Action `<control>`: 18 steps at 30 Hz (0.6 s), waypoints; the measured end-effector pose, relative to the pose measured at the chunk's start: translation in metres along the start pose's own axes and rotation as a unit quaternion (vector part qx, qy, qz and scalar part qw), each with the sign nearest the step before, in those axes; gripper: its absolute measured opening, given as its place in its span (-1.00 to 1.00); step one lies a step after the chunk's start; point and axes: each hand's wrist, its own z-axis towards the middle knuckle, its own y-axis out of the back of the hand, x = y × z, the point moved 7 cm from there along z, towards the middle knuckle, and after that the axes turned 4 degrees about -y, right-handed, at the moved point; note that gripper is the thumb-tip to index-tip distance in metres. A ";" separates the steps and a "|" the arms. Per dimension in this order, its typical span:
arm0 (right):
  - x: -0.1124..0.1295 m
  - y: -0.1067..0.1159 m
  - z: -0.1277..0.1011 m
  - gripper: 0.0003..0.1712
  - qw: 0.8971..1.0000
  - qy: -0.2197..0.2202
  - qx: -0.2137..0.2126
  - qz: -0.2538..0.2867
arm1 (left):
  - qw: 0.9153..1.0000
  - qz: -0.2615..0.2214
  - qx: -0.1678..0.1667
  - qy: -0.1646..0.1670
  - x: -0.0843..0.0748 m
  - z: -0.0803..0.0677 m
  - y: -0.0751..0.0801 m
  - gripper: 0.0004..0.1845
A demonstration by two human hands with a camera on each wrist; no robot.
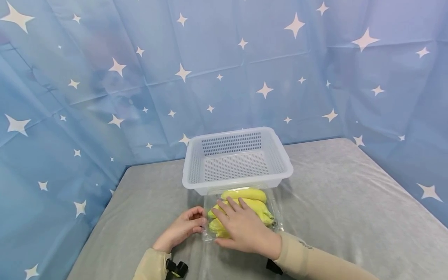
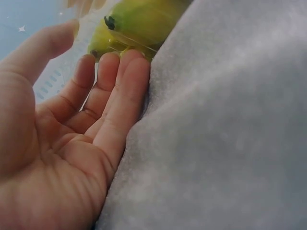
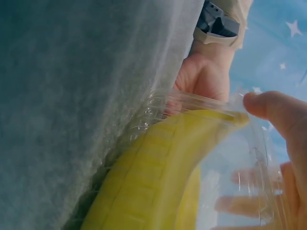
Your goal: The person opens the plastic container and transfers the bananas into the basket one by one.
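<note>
In front of the basket lies a clear plastic box (image 1: 277,217) with several yellow bananas (image 1: 257,194) inside. My right hand (image 1: 246,231) rests across its top, fingers spread over the bananas. In the right wrist view its thumb (image 3: 268,108) is at the box's near edge, and its other fingers show through the clear plastic beside a banana (image 3: 144,177). My left hand (image 1: 183,229) lies at the box's left side with its fingertips right at the wall. The left wrist view shows its fingers (image 2: 120,105) loosely bent, below the greenish banana ends (image 2: 144,24).
A white perforated plastic basket (image 1: 238,182) stands directly behind the box. Both are on a grey cloth-covered table (image 1: 332,206). Blue curtains with white stars (image 1: 224,46) enclose the back and both sides.
</note>
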 end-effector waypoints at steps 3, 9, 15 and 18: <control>0.001 -0.001 -0.001 -0.16 1.000 0.002 -0.002 -0.009 | 1.000 0.001 -0.003 0.000 0.001 -0.001 0.000 -0.90; 0.002 -0.001 -0.002 -0.17 1.000 0.002 -0.011 -0.027 | 1.000 0.002 -0.006 0.008 0.002 0.000 0.001 -0.90; 0.003 -0.001 -0.003 -0.18 0.999 0.000 -0.021 -0.034 | 1.000 0.005 -0.015 0.014 0.002 -0.001 0.000 -0.90; 0.003 -0.001 -0.003 -0.19 0.999 0.001 -0.026 -0.034 | 1.000 0.006 -0.017 0.014 0.000 -0.001 -0.001 -0.90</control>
